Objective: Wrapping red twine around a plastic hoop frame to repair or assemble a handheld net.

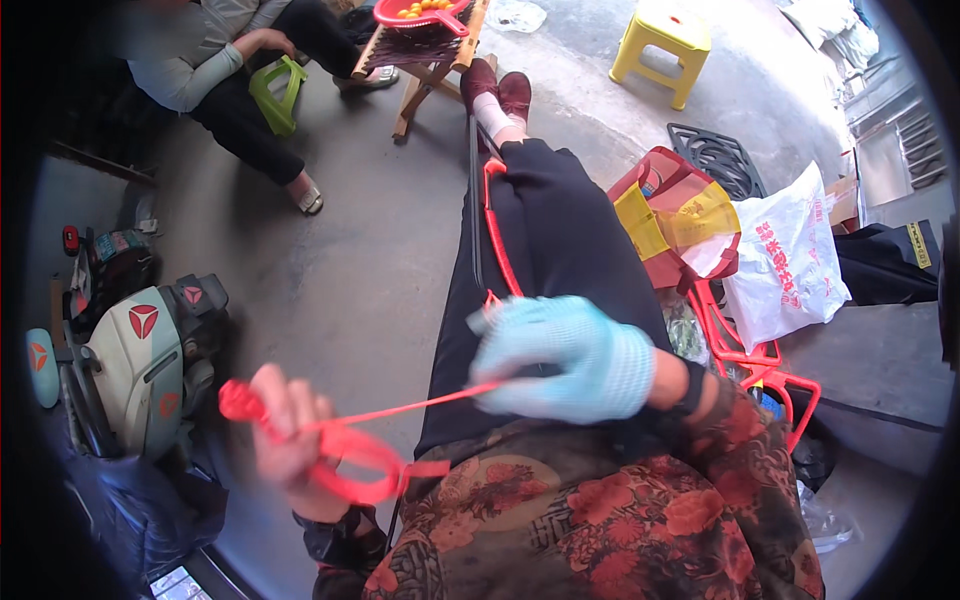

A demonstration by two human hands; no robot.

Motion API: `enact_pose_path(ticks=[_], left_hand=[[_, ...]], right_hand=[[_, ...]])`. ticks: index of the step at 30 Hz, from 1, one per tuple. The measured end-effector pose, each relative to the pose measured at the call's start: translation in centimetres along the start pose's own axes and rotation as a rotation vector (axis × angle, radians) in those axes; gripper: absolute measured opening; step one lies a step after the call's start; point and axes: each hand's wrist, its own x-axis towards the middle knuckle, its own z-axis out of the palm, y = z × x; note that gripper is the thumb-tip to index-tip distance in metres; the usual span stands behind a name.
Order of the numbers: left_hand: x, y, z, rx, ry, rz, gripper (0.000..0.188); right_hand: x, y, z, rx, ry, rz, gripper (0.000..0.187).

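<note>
My bare left hand (285,430), smeared by motion, is closed around a looped bundle of flat red strap (370,465). A knotted red end sticks out past its fingers. From the bundle a single strand runs taut to my right hand (565,360), which wears a light blue knitted glove. The gloved fingers are bent together, with the strand passing at their lower edge. Just beyond the glove, a curved red-wrapped rod (498,235) lies along my outstretched legs. Dark cord (475,210) runs beside it from my shoes toward the glove, which hides the near ends.
Red-wrapped frames (735,340) lie right of my legs, by a red-yellow bag (680,215) and a white plastic bag (785,260). A yellow stool (665,50) and wooden stool (430,80) stand ahead. Another person (220,70) sits at the far left, beyond a pale scooter (140,370).
</note>
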Motion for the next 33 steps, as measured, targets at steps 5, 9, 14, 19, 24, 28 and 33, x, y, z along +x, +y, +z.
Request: enact_pose_path(ticks=[5,9,14,19,24,28,33], left_hand=[[2.4,-7.5,-1.7,0.709,0.104,-0.296,0.037],[4.0,-12.3,-0.3,0.691,0.142,-0.236,0.041],[4.0,-13.8,-0.3,0.815,0.284,-0.118,0.039],[4.1,-13.0,-1.0,0.790,0.208,-0.182,0.046],[5.0,-8.8,-0.9,0.513,0.263,-0.151,0.041],[5.3,-7.9,-3.5,0.705,0.262,-0.269,0.026],[6.1,-10.8,-2.5,0.899,0.015,-0.436,0.016]], right_hand=[[-3.4,-1.0,0.2,0.183,0.129,0.193,0.011],[-3.4,-0.3,1.1,0.416,0.275,0.408,0.014],[-3.5,-1.1,1.7,0.586,0.320,0.619,0.014],[-3.6,-1.7,0.1,0.771,0.296,0.632,0.014],[-0.5,3.3,-2.9,0.030,0.670,0.309,0.028],[-0.8,2.0,-2.0,-0.231,0.539,0.303,0.020],[-0.9,5.4,0.0,-0.464,0.346,0.230,0.032]])
